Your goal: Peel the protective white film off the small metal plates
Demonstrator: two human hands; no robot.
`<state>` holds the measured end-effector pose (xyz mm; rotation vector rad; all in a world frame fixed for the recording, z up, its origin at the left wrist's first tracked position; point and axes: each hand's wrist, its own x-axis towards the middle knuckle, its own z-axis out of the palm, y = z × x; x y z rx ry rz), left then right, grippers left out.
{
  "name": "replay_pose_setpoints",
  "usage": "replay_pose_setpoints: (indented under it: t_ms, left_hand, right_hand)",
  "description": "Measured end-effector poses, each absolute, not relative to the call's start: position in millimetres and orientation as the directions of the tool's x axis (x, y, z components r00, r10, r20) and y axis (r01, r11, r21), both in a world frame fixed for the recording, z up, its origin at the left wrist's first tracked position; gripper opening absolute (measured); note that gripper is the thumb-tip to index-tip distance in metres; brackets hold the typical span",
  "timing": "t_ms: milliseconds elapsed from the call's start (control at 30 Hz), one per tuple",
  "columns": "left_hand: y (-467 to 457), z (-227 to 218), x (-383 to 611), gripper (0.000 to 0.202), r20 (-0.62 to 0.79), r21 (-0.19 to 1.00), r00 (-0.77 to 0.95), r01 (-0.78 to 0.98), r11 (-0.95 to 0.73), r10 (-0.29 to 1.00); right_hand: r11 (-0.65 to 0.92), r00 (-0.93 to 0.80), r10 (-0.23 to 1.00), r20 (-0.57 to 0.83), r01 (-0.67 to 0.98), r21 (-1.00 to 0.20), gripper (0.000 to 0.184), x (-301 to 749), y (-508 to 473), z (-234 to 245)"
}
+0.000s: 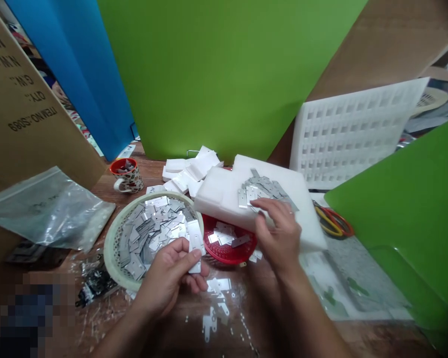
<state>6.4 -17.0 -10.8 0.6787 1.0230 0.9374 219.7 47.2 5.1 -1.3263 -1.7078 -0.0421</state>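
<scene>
My left hand (179,266) is closed on a flat silver metal plate (196,236), its thumb pressed on the lower part. That plate stands over the right rim of a pale green basket (110,258) full of similar metal plates (149,226). Over a white foam block (224,191), my right hand (278,228) reaches to a pile of small metal plates (265,189). Its thumb and index finger are apart, with the fingertips at the pile's near edge; nothing shows between them. Below the block, a red basket (227,258) holds several more plates.
Loose plates (218,288) lie on the wooden table before me. A mug (129,176), white pieces (188,174) and a plastic bag (52,209) stand or lie around the baskets. A green panel (216,74) rises behind; another green panel (414,223) bounds the right.
</scene>
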Motion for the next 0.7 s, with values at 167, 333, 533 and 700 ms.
replay_pose_setpoints:
  t_ms: [167, 333, 533, 700]
  left_hand:
    - [-18.9, -14.0, 11.4, 0.028, -0.369, 0.852, 0.392, -0.22, 0.476, 0.842]
    - [-21.1, -11.0, 11.0, 0.027, -0.405, 0.819, 0.376, -0.255, 0.514, 0.833]
    - [-17.2, -9.8, 2.7, 0.025, -0.425, 0.789, 0.268, -0.357, 0.499, 0.864]
    - [-13.9, -8.2, -1.8, 0.024, -0.422, 0.782, 0.223, -0.4, 0.478, 0.879]
  right_hand:
    - [0.248, -0.246, 0.955, 0.165, 0.359, -0.9, 0.024, 180.0, 24.6, 20.3]
    - [-0.055, -0.242, 0.966, -0.087, 0.139, -0.989, 0.014, 171.8, 26.9, 21.8]
    - [0.116, -0.165, 0.98, 0.111, 0.02, -0.993, 0.007, 186.2, 11.5, 15.5]
    - [0.725, -0.321, 0.687, 0.651, 0.256, -0.639, 0.034, 194.9, -7.4, -4.1]
